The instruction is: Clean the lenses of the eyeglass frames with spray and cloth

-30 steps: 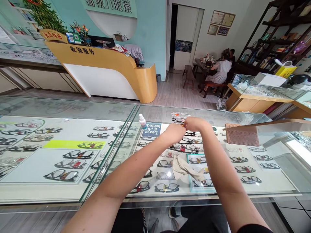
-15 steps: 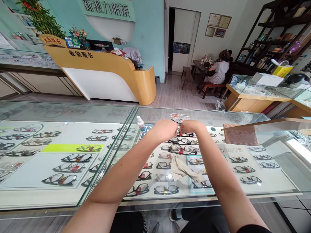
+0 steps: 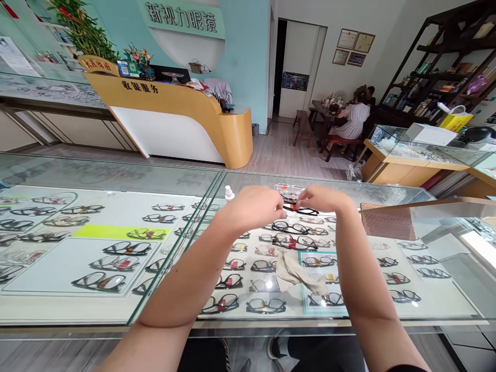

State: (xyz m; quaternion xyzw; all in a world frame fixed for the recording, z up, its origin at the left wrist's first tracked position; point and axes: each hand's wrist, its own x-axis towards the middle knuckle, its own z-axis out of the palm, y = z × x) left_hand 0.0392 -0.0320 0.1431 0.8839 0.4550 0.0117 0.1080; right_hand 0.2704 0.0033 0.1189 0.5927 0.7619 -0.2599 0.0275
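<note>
Both hands are over the glass display counter (image 3: 127, 324), near its far edge. Between them is a pair of black-framed glasses (image 3: 306, 211) with a red tag. My left hand (image 3: 258, 205) is closed at the left end of these glasses. My right hand (image 3: 323, 199) pinches them near the red tag. Clear-framed glasses (image 3: 289, 188) lie just beyond. Nearer to me, two dark-framed pairs (image 3: 289, 227) rest on the counter one before the other. A beige cloth (image 3: 296, 274) lies crumpled in front of them. Part of a white bottle (image 3: 229, 193) shows behind my left hand.
Many glasses lie in rows under the glass. A brown ribbed tray (image 3: 387, 222) is on the right of the counter. Beyond stand a wooden reception desk (image 3: 236, 137), another display case (image 3: 411, 150) and seated people (image 3: 351, 119) at a table.
The view has shifted slightly. My hands have moved apart, the right one to the right, and more of the black-framed glasses shows between them. My left hand now covers more of the bottle.
</note>
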